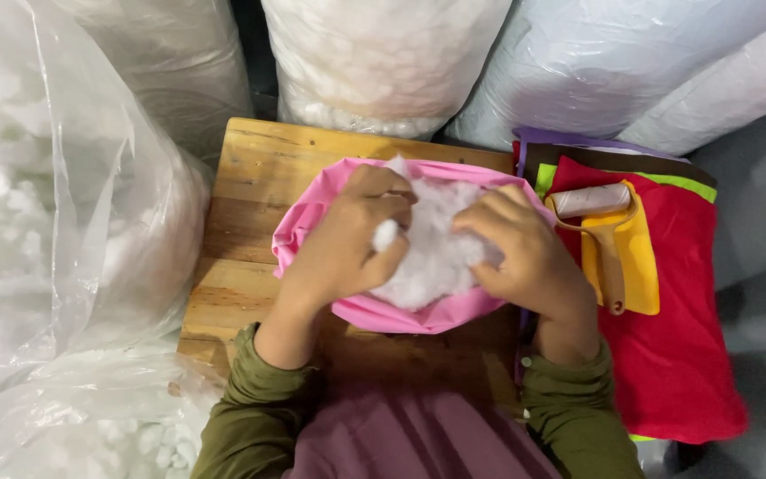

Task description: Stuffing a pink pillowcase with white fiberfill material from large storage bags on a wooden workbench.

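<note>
Wooden tabletop [250, 177] hemmed in by big clear sacks of white stuffing [46, 222] carries your work. At its middle the pink fabric cover [312, 222] lies mouth up, so the white filling [436, 244] stays inside. Your left hand [343, 239] clenches a tuft of it; your right hand [525, 253] presses the filling down. Off the right edge, a yellow-handled roller [609, 239] rests on stacked coloured felt sheets [676, 355], within reach.
</note>
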